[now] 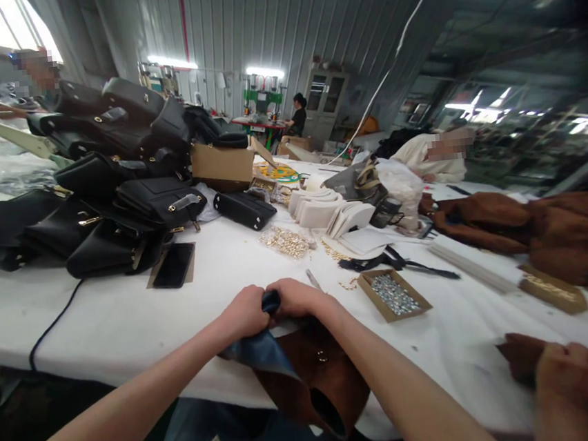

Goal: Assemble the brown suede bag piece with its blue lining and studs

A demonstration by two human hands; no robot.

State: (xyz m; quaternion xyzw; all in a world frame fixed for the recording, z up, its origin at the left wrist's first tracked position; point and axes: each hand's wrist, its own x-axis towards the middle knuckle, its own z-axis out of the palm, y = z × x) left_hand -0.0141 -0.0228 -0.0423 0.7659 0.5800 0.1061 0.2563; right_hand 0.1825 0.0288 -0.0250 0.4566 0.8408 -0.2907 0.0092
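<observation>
Both my left hand (245,312) and right hand (292,297), close together, are clamped on the dark-lined brown piece (338,379); it extends camera-ward over the bench's (137,319) near edge, long axis slanting rightward, nearer my right arm (392,377).

Bags (124,136) piled on counter (230,265) left, phone (174,265) before them. Workpiece (288,380) at near edge, hardware box (377,300) to its right. Loose fittings (288,242) behind both.

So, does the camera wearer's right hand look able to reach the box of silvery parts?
Probably yes: the box is nearby and open-topped, nothing tall between, though the right hand must first release the brown piece.
</observation>
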